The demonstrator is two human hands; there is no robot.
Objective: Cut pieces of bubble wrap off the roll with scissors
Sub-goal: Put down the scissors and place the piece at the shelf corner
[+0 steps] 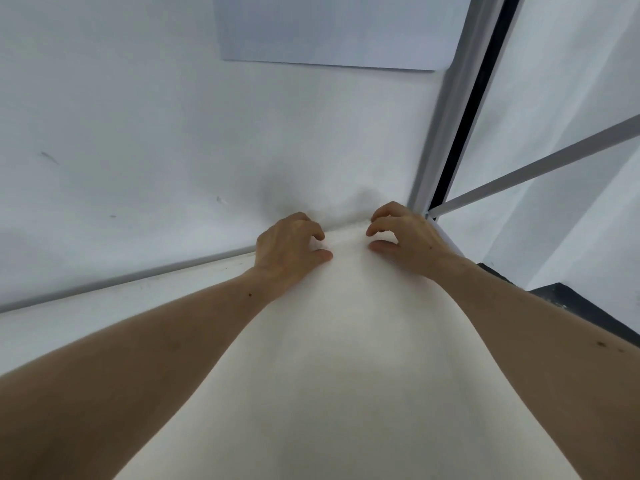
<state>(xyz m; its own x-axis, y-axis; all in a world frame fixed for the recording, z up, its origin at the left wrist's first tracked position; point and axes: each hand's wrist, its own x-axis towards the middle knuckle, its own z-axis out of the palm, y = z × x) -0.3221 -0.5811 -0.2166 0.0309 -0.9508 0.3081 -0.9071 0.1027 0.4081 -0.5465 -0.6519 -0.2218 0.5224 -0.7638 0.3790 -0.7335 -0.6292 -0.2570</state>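
A wide white sheet (pixel 346 358), blurred and smooth, runs from the bottom of the view up to my hands; it looks like the wrap drawn off the roll. My left hand (pixel 287 251) pinches its far edge on the left, thumb under the curled fingers. My right hand (pixel 401 237) pinches the same edge on the right, a small gap apart. Both forearms stretch forward along the sheet's sides. No scissors are in view, and the roll itself is hidden.
A white wall panel (pixel 156 133) stands straight ahead with a pale rectangular sheet (pixel 329 29) fixed high on it. A grey metal frame post (pixel 446 109) and a crossbar (pixel 536 168) rise at the right. A ledge (pixel 121 292) runs left of my hands.
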